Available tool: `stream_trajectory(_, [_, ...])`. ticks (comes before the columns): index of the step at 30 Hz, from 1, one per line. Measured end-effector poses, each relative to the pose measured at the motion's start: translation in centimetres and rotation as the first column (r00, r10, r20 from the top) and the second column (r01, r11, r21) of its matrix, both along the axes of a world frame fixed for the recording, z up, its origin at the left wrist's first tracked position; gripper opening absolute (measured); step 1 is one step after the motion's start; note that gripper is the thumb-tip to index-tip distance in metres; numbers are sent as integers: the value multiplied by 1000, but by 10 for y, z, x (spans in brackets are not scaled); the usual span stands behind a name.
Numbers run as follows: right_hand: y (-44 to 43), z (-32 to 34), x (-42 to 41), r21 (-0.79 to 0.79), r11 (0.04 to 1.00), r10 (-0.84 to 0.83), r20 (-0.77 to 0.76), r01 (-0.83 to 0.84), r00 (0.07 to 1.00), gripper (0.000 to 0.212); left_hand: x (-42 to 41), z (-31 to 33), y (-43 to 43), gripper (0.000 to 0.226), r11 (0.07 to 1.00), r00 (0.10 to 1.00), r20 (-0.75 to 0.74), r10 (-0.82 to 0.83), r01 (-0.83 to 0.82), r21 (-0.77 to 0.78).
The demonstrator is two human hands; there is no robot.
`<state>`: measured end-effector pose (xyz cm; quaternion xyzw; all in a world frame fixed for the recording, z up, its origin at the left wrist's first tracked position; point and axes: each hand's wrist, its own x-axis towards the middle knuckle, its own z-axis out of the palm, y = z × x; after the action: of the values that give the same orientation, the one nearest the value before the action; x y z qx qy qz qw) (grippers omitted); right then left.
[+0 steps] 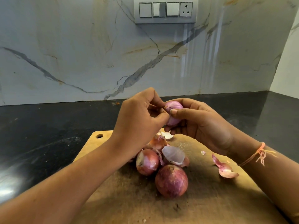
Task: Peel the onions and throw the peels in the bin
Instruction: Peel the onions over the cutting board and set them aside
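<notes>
Head view, onion (174,110) gripped in right hand (199,123), left hand (140,120) pinching its tip

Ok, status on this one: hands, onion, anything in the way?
Right hand holds onion; left hand pinches skin at its tip. Big onion, smaller onion wait on board among peels. No bin in view.

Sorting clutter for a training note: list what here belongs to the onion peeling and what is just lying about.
Job: held onion, left hand, right hand, large onion, smaller onion, loose peels, cutting board.
Just there: switch panel, wrist thread, black counter.
</notes>
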<state>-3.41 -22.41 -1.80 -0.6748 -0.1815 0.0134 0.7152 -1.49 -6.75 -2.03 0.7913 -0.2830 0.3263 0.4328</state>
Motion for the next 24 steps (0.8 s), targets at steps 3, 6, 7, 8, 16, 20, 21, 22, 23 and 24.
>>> stream_trajectory(3, [1,-1,0,-9,1000,-23,-3,23,1000,32,-1,1,0,18,1000,999,53,12,-13,27])
stream_trajectory(6, [1,-2,1,-15,999,-34,-4,34,999,29,-2,2,1,24,997,993,120,16,-25,69])
stream_trajectory(7, [0,-2,1,-16,999,-35,-6,35,999,29,-2,2,2,26,996,991,130,20,-31,80])
stream_trajectory(8, [1,-1,0,-18,999,-34,-9,34,999,29,-2,1,2,29,995,990,137,24,-37,93])
stream_trajectory(16, [0,-2,3,-63,998,-13,-79,8,997,35,3,6,8,40,991,994,-28,-104,106,77])
stream_trajectory(20, [-2,-1,3,-17,999,38,-135,-40,990,44,9,2,11,27,994,991,-91,-96,100,38])
stream_trajectory(21, [-3,0,3,-7,999,40,-142,-41,989,43,10,2,11,24,995,992,-91,-89,93,41])
stream_trajectory(22, [-3,0,2,2,999,37,-148,-38,988,42,10,1,12,22,995,993,-88,-83,88,49])
stream_trajectory(23, [-4,0,3,8,1000,28,-153,-28,988,39,10,1,12,22,995,993,-86,-78,84,58])
stream_trajectory(24, [-5,-1,3,12,1000,13,-159,-11,987,35,9,2,11,21,995,994,-83,-75,80,64])
